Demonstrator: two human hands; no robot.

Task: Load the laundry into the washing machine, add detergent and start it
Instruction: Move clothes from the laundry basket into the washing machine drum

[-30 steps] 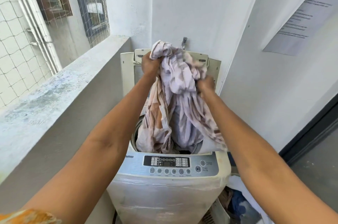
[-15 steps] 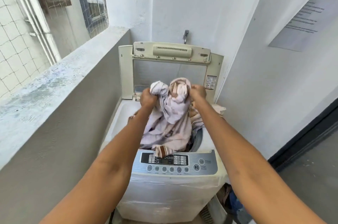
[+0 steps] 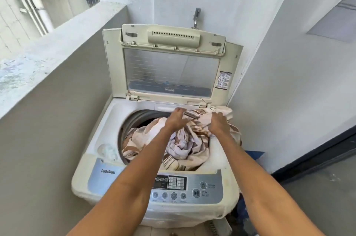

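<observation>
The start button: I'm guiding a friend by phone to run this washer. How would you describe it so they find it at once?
Find the washer with its lid raised, then the silver panel along its front edge. At the panel's right end sit two round buttons; the start button is the lower one, marked with a play-pause symbol, larger than the row of four to its left.

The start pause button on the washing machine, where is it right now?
The start/pause button sits on the control panel at the machine's front edge, toward its right end, just below the power button.

Single head view, close, looking forward-down onto washing machine (image 3: 154,158).
</observation>
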